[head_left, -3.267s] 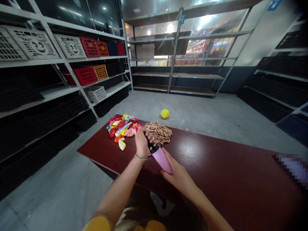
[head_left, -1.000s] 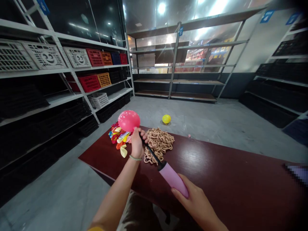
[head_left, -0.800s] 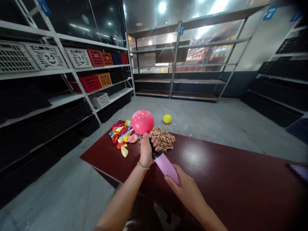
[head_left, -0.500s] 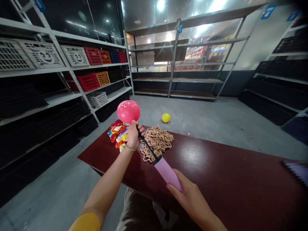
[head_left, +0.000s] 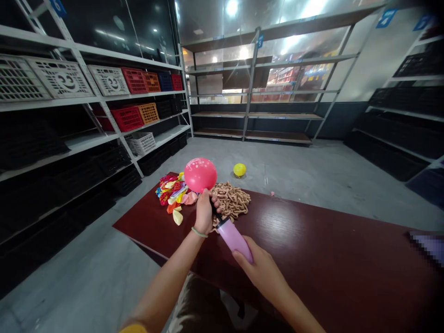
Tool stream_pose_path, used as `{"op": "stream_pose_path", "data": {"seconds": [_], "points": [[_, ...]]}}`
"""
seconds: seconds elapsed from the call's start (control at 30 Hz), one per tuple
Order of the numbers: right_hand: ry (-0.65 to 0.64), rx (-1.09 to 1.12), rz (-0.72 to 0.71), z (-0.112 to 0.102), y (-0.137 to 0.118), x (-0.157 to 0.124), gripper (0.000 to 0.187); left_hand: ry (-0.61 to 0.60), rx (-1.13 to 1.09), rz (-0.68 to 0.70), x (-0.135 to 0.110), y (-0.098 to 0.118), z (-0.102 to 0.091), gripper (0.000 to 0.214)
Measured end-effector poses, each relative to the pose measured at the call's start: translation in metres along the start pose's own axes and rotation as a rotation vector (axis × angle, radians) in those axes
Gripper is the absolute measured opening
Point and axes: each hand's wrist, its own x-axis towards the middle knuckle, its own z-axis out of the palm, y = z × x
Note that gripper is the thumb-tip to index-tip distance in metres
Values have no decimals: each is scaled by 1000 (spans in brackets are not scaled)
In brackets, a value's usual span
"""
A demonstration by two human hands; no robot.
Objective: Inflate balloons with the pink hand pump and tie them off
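A round pink balloon [head_left: 200, 175] stands inflated above my left hand [head_left: 204, 212], which grips its neck together with the black rod of a pink hand pump [head_left: 233, 237]. My right hand [head_left: 258, 266] wraps the pump's lower end. Both hands are over a dark red wooden table [head_left: 312, 236]. Just beyond my left hand lie a heap of flat multicoloured balloons [head_left: 175, 190] and a pile of curly tan rubber strips [head_left: 231, 200]. The balloon's neck is hidden inside my left fist.
A yellow balloon [head_left: 239, 169] rests on the grey concrete floor [head_left: 294, 175] beyond the table. Metal shelving [head_left: 104, 88] with plastic crates runs along the left. More shelves stand at the back and right. A blurred purple object [head_left: 428, 246] lies at the table's right.
The pink balloon has swelled from limp to round across the frames. The pump rod has slid from extended to mostly inside the pink body, bringing my hands closer together.
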Motion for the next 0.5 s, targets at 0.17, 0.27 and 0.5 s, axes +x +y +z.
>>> {"op": "stream_pose_path", "data": {"seconds": [0.17,0.27,0.5], "points": [[-6,30,-23,5,-3,-2,38,-22,68,25,-2,6,0,29],[-13,-10,-31,3,9,-15,45,4,98,90,11,33,-4,27],[3,-132,-17,-3,38,-37,56,53,49,138,30,70,-12,26]]}}
